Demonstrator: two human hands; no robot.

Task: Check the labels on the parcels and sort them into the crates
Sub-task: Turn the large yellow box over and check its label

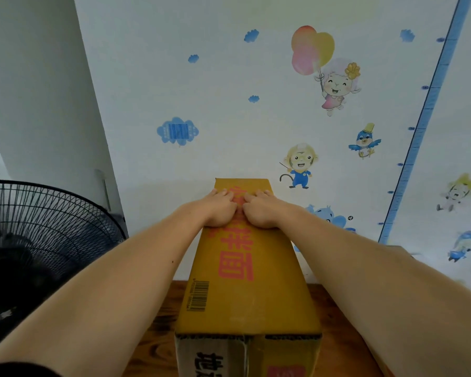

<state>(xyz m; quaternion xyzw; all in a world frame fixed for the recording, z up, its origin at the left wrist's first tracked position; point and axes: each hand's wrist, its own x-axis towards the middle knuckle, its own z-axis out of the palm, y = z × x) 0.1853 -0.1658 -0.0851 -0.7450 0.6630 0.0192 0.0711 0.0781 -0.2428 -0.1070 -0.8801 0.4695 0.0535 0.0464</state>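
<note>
We see yellow box (249, 270) lengthwise on wooden table (337, 322), mid near edge; L hand (220, 209) & R hand (261, 210) side by side, pressing box top; fingers close together, gripping nothing

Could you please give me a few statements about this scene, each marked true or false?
1. The left hand and the right hand both rest on top of the yellow cardboard box. True.
2. The box stands in a crate. False: it stands on the wooden table.
3. A black fan stands left of the box. True.
4. The left hand covers the barcode. False: the barcode lies bare, nearer the camera.
</note>
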